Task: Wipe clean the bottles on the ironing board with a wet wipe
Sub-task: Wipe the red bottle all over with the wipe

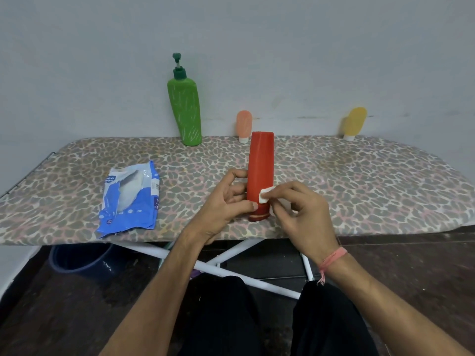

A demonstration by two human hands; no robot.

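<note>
A plain pale wall (257,47) fills the view from 10 o'clock round to 2 o'clock. Low at 8 o'clock, a dark blue bucket (77,260) stands on the dark floor (411,265), partly hidden from above. White metal legs (231,272) cross near 6 o'clock. A pink thread wristband (332,258) with a loose tassel sits at 4 o'clock. Black trousers (221,317) cover the knees at 6 o'clock.

Upright red bottle (260,165), folded white wipe (264,194) against its lower side.
</note>
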